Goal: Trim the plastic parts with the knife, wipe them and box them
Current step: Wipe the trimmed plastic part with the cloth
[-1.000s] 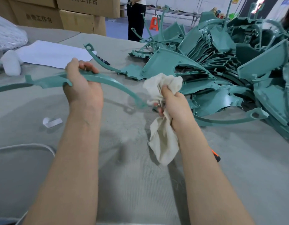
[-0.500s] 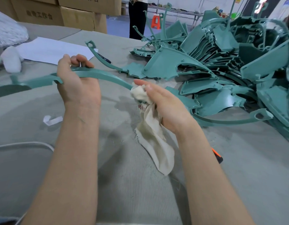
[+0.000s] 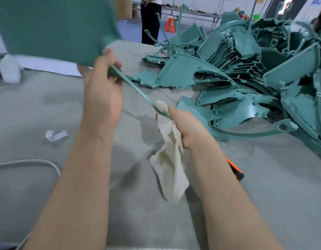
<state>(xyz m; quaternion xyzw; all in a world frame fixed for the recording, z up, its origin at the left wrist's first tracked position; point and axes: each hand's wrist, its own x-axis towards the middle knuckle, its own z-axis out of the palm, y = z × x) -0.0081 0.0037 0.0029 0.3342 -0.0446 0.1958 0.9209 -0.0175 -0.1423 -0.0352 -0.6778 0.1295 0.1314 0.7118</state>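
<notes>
My left hand (image 3: 102,92) grips a teal plastic part (image 3: 53,27) at its narrow arm, with the broad flat panel raised and blurred at the upper left. My right hand (image 3: 185,127) holds a cream cloth (image 3: 171,166) wrapped round the lower end of that arm, and the loose end of the cloth hangs down. An orange and black knife (image 3: 235,170) lies on the table, partly hidden behind my right forearm. A big heap of teal plastic parts (image 3: 246,83) fills the right side.
The grey cloth-covered table (image 3: 47,109) carries a small white scrap (image 3: 56,135), a white cord (image 3: 29,162) at the left and white paper (image 3: 53,65) further back. A person in dark trousers (image 3: 150,20) stands beyond the table's far edge, near an orange stool (image 3: 171,24).
My left hand has swung the part up, so its flat panel now stands raised at the upper left. My right hand with the cloth has slid down the arm to its lower end.
</notes>
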